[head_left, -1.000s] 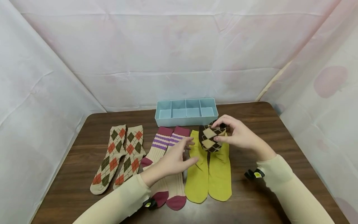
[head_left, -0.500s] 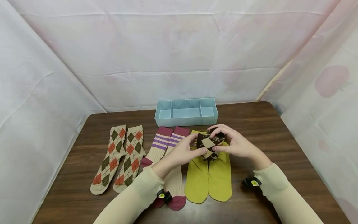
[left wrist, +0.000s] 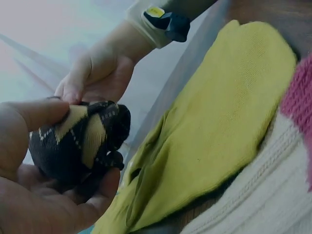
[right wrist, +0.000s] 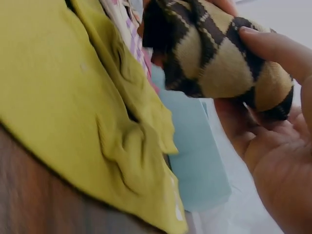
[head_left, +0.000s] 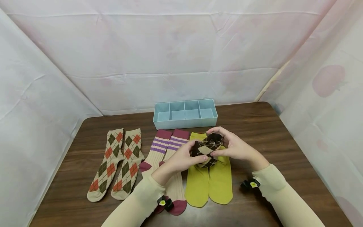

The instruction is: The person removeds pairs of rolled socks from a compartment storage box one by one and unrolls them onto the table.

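Note:
A bundled pair of dark brown and tan argyle socks [head_left: 204, 149] is held up between both hands, over the yellow socks [head_left: 220, 183]. My left hand [head_left: 184, 157] grips the bundle's left side, thumb in front. On the other side my right hand [head_left: 233, 145] pinches it, its thumb on the front and its fingers behind. In the left wrist view the bundle [left wrist: 80, 139] looks rolled into a compact ball. The right wrist view shows the right thumb pressing on the tan diamonds of the bundle [right wrist: 226, 63].
Behind the socks stands a light blue box [head_left: 185, 123] with several compartments. Cream socks with maroon and purple bands [head_left: 175, 186] lie left of the yellow ones, partly under the left forearm. Beige argyle socks [head_left: 106, 167] lie farther left on the wooden table [head_left: 255, 126].
My left hand has come in from the left and taken hold of the sock bundle, which only the right hand held before. The bundle has shifted slightly down and turned.

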A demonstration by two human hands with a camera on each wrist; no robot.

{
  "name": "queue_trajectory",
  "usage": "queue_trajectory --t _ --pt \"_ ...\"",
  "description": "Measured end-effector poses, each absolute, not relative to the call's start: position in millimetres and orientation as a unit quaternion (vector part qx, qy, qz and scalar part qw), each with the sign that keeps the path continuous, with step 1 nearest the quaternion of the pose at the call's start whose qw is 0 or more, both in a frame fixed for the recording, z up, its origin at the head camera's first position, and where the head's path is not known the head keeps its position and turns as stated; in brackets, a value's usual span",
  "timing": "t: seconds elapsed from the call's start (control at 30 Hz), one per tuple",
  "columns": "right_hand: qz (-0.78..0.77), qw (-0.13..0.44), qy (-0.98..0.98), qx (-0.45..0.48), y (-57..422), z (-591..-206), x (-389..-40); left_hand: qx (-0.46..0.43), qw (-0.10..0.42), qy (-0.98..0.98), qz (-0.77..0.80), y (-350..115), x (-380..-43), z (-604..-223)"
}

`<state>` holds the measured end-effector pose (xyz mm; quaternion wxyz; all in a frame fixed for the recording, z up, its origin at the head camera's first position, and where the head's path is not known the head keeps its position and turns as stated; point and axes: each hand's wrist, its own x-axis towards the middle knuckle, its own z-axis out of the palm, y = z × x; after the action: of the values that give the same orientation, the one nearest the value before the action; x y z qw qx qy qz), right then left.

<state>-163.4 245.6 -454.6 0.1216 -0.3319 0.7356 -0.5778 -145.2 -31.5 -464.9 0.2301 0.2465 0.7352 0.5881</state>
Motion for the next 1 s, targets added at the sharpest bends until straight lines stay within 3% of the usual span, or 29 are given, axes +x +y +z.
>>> queue_trajectory --t 0.37,0.57,0.7,0.83,1.0 --pt "-0.464 0.094 0.823 -0.313 296 -443 -171 0.231 0.155 0.841 0.464 26 -158 -447" --pt "-0.431 0.005 0.836 -0.338 335 -450 -185 0.302 0.090 0.860 0.400 63 -178 -444" --pt "-0.392 -0.050 0.845 -0.360 360 -464 -188 0.363 0.086 0.850 0.371 82 -185 -450" --pt "-0.366 -0.058 0.854 -0.366 387 -476 -182 0.423 0.099 0.844 0.316 103 -180 -459" --pt "-0.330 -0.029 0.858 -0.393 408 -477 -171 0.463 0.080 0.848 0.244 121 -166 -462"
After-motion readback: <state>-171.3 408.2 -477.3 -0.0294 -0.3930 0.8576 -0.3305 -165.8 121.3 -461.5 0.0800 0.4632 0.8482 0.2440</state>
